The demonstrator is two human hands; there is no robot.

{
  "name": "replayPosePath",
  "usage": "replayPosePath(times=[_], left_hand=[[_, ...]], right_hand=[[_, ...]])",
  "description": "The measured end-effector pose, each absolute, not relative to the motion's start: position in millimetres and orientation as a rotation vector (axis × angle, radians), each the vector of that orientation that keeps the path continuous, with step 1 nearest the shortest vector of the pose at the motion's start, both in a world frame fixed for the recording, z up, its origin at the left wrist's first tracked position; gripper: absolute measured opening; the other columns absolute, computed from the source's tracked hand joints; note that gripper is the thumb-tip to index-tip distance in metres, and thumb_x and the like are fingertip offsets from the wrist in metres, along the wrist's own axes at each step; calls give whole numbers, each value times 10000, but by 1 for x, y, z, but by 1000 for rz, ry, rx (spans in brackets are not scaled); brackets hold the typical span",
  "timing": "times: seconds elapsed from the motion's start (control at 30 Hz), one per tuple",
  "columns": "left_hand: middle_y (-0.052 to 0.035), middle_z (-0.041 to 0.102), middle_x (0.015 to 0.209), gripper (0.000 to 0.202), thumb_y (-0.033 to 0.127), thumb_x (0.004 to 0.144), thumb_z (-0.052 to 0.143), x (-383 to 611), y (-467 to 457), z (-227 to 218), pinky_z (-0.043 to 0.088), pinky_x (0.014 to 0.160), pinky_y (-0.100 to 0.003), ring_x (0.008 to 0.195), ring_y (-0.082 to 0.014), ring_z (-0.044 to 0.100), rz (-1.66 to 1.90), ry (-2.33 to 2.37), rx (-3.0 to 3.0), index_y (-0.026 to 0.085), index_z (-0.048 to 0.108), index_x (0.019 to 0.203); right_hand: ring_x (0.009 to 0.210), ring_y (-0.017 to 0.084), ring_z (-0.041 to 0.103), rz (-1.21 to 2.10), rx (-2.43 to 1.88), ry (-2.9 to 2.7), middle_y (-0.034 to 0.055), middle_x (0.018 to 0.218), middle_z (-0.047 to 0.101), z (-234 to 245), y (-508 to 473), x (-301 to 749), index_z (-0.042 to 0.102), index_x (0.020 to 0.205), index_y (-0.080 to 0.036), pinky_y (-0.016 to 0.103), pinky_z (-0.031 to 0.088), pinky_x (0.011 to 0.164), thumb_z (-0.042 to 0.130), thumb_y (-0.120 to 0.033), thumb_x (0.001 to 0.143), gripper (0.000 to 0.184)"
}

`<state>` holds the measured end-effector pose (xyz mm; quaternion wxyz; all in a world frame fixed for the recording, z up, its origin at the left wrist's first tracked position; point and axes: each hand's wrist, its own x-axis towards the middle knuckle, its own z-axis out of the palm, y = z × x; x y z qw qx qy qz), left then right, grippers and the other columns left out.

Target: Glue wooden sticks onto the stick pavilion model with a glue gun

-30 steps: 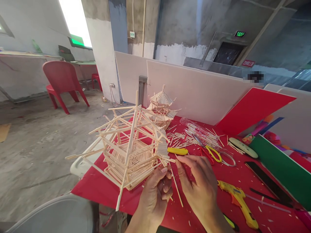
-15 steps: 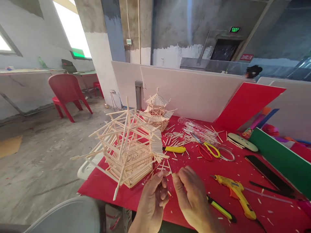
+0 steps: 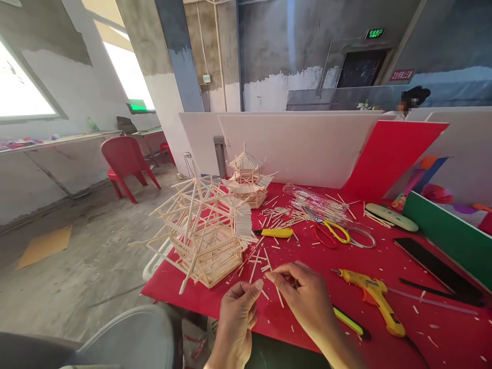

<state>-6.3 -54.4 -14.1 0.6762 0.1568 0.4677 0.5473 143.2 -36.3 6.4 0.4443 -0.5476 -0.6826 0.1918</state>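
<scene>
My left hand [image 3: 238,318] is closed, thumb pressed to the fingers, above the table's near edge. Close beside it, my right hand [image 3: 302,289] makes a pinch, its fingertips nearly meeting the left thumb. Whatever lies in either pinch is too small or hidden to make out. Thin wooden sticks [image 3: 268,258] are strewn on the red tabletop just beyond both hands. To the left of them stands an open pavilion frame [image 3: 207,230] of wooden sticks, with part of a slatted roof on its right side. A smaller stick pagoda [image 3: 247,177] with a tiered roof stands behind it.
Beyond my hands lie a yellow utility knife [image 3: 275,233], scissors [image 3: 333,231] and a bag of sticks [image 3: 317,204]. On the right are a yellow glue gun [image 3: 372,297], a green-yellow cutter [image 3: 349,322], a black strip [image 3: 434,266] and a green board [image 3: 449,233]. White panels [image 3: 295,151] stand behind.
My right hand has turned, its wrist lower and its fingertips pointing more to the left. The left hand stays closed, slightly lower. The whole view has shifted a little.
</scene>
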Motion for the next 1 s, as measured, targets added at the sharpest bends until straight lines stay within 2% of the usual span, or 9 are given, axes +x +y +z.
replayPosePath(times=[0.1,0.27,0.4,0.53,0.63,0.73,0.83,0.9,1.0], left_hand=[[100,352,435,425,429,556,905,-8,-57,-14,119,389,-177,371,-9,241,1235,1064,396,133,616,656],[78,388,476,456,499,583,870,-7,-57,-15,103,391,-179,376,-13,271,1139,1042,448,127,633,699],[62,438,504,442,458,552,887,-11,-56,-22,96,388,-171,369,-8,290,1137,1074,437,126,648,719],[82,437,462,381,401,566,881,-19,-47,-18,130,372,-156,362,-17,307,1387,1171,394,146,689,775],[35,629,608,434,328,564,893,-19,-34,-6,206,366,-152,378,-5,345,1499,1169,446,166,739,937],[-32,729,748,492,287,505,923,-11,-19,3,222,350,-168,383,-5,375,1413,1121,470,144,761,948],[-28,709,636,441,302,432,942,-6,-11,3,235,345,-162,388,-28,415,1425,1117,383,125,760,792],[-24,700,602,424,313,424,942,-7,-9,0,229,338,-158,364,-20,378,1433,1132,355,127,753,754],[4,651,536,379,319,443,937,-9,-10,-3,191,330,-153,334,4,293,1427,1138,381,128,732,697]], right_hand=[[681,165,624,661,-1383,-1632,22,735,688,4,-23,135,699,781,-222,259,471,623,587,-534,891,350],[829,193,662,822,-1320,-1593,61,967,723,0,0,111,631,1244,-203,270,510,680,656,-538,822,539],[674,146,628,875,-1262,-1721,3,742,687,-3,8,100,758,968,-221,231,475,602,606,-438,875,281],[687,148,644,804,-1330,-1705,14,753,681,-9,3,102,774,797,-227,231,475,599,625,-389,867,230],[669,158,635,704,-1429,-1699,15,733,653,-7,-6,100,755,745,-228,246,464,585,672,-338,827,161],[769,174,655,624,-1442,-1774,17,846,676,2,-17,105,742,823,-252,269,488,666,704,-244,782,57],[804,168,678,558,-1412,-1956,31,1042,701,4,-33,147,692,1101,-300,279,523,695,649,-288,829,276],[765,188,687,368,-1665,-1832,43,965,727,-7,-50,200,692,1086,-283,307,533,686,534,-299,875,264],[831,312,682,1,-2189,-1535,130,938,716,-42,-73,294,713,987,-221,422,529,707,632,-350,675,347]])
